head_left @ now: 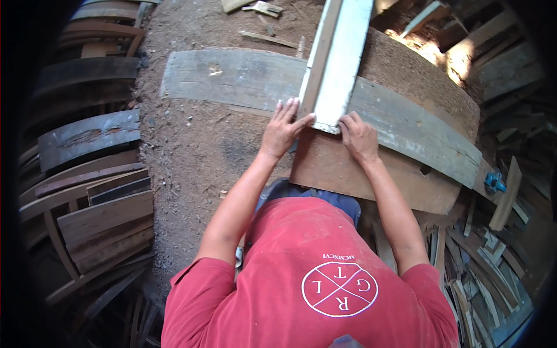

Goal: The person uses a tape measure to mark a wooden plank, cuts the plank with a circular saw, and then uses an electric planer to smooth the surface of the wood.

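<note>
A long white-painted board (342, 64) with a brown wooden strip (318, 64) along its left side points away from me. Its near end lies between my hands. My left hand (281, 132) rests at the left edge of that end, fingers stretched out and thumb reaching across toward the end face. At the right corner, my right hand (360, 138) has its fingers curled against the board, gripping its edge. Beneath it, a wide grey plank (232, 75) lies crosswise, and a brown board (348, 171) sits nearer my lap.
Stacked planks (104, 226) line the left side. Scrap wood strips (481, 272) pile up on the right, near a blue tool (495, 182), its kind unclear. Small offcuts (264, 8) lie on the dirt floor (191, 151) ahead.
</note>
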Demonstrator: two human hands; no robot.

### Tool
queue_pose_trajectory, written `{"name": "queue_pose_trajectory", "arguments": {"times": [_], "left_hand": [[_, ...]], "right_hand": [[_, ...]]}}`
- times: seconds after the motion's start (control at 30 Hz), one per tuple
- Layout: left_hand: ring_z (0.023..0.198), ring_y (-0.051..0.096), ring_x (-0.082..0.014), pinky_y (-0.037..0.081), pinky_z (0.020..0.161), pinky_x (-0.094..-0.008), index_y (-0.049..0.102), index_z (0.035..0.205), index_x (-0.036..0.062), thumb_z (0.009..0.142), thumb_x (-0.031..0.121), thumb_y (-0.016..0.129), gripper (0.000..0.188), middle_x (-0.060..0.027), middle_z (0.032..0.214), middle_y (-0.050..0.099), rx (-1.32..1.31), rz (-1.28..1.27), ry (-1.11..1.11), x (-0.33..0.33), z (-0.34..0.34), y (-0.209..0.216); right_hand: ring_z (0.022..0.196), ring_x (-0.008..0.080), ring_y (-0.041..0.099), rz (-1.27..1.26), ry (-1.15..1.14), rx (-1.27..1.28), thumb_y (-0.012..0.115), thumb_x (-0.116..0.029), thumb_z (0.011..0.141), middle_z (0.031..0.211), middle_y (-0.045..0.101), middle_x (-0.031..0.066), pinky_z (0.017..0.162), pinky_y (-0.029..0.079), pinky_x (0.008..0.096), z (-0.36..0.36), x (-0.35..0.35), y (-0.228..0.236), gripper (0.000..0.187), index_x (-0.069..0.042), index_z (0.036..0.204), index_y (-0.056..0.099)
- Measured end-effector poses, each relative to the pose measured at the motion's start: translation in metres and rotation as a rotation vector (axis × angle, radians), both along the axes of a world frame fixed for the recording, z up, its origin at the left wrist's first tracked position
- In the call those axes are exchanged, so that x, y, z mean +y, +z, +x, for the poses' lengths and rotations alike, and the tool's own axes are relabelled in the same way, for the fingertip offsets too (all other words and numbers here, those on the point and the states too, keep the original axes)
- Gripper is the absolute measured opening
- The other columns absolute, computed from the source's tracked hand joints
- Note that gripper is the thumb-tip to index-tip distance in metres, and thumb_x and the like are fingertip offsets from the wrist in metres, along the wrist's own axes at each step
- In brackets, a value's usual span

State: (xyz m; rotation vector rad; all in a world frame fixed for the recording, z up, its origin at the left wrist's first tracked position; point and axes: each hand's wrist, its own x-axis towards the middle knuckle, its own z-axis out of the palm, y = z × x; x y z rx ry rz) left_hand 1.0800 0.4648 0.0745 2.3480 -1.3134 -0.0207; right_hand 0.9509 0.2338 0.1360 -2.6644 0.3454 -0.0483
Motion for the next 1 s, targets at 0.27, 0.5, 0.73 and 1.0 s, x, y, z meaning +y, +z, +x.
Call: {"name": "queue_pose_trajectory", "arguments": {"times": [0.27,0.5,0.73,1.0], "left_hand": [[0.145,0.053,-0.0356,0.040,0.122,-0.0541,0.064,0.144,0.0412,0.095,0.032,0.072,0.051,-0.0184,0.156,0.055,-0.016,-0.001,0.027,-0.010,-0.011,0.002],[0.146,0.051,-0.0370,0.035,0.126,-0.0538,0.065,0.144,0.0377,0.092,0.018,0.071,0.056,-0.0223,0.157,0.053,0.071,-0.024,0.024,-0.001,-0.008,-0.003],[0.150,0.047,-0.0368,0.034,0.127,-0.0531,0.068,0.142,0.0336,0.095,0.021,0.071,0.049,-0.0213,0.160,0.050,0.049,-0.004,0.008,-0.007,-0.004,0.000],[0.149,0.046,-0.0392,0.030,0.127,-0.0544,0.065,0.146,0.0310,0.095,0.027,0.074,0.052,-0.0232,0.163,0.045,0.140,0.027,0.001,-0.012,-0.004,0.032]], "right_hand": [[0.080,0.0361,0.071,-0.033,0.181,-0.026,0.066,-0.018,0.098,0.094,0.068,0.0097,0.070,0.056,0.0491,0.000,-0.023,0.011,0.008,-0.011,0.099,0.070],[0.082,0.0363,0.073,0.084,0.281,0.076,0.062,-0.011,0.087,0.100,0.072,0.0126,0.070,0.059,0.0491,-0.029,0.006,0.007,0.015,-0.011,0.099,0.070],[0.086,0.0293,0.074,0.540,-0.264,0.419,0.078,-0.022,0.090,0.104,0.074,0.0123,0.073,0.058,0.0436,-0.123,0.033,0.007,0.020,-0.012,0.103,0.067],[0.067,0.0129,0.059,1.048,-1.338,-0.224,0.083,-0.035,0.093,0.085,0.065,0.0045,0.057,0.053,0.0323,-0.266,-0.166,-0.023,0.033,-0.009,0.105,0.068]]}}
